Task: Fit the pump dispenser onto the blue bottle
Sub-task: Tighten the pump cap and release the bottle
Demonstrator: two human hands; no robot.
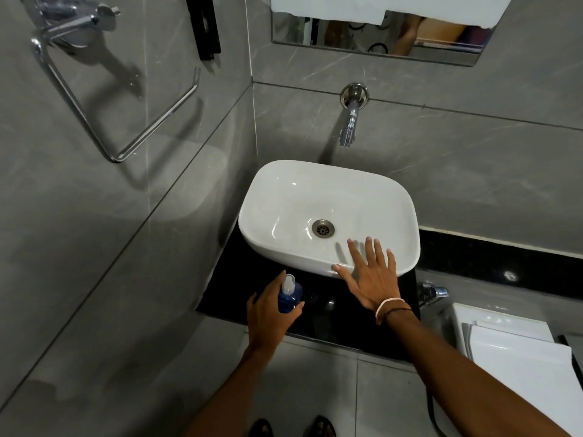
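Nearest the viewer, two bare forearms reach out over a black tabletop. The left hand is wrapped around the blue bottle, which stands on the tabletop just in front of a white basin. A clear pump dispenser already sits on the bottle's neck. The right hand is empty, fingers spread wide, palm resting on the basin's near rim. The fitting looks almost done; next would likely come checking or tightening the pump. Beyond, a wall tap.
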